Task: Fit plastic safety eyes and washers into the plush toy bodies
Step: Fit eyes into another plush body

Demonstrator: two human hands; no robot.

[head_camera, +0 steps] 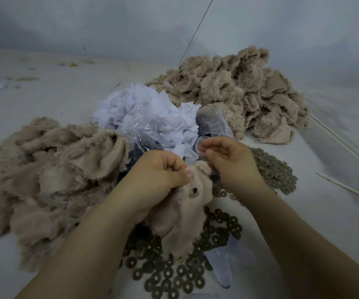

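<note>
My left hand (pixel 157 175) grips a beige plush toy body (pixel 183 214) turned inside out, thumb pressed on its upper edge. A washer (pixel 194 192) sits fitted on a dark eye post in the fabric below my thumb. My right hand (pixel 228 160) hovers at the body's top right corner with curled fingers, pinching something small that I cannot make out. Several grey-green washers (pixel 174 275) lie scattered on the table under the body, and more washers (pixel 275 169) are heaped to the right.
A pile of plush bodies (pixel 51 169) lies on the left, a bigger pile (pixel 239 91) at the back right. White paper scraps (pixel 148 111) and clear plastic bags (pixel 213 121) sit between them. Thin sticks (pixel 351 190) lie at the right on the white table (pixel 55 87).
</note>
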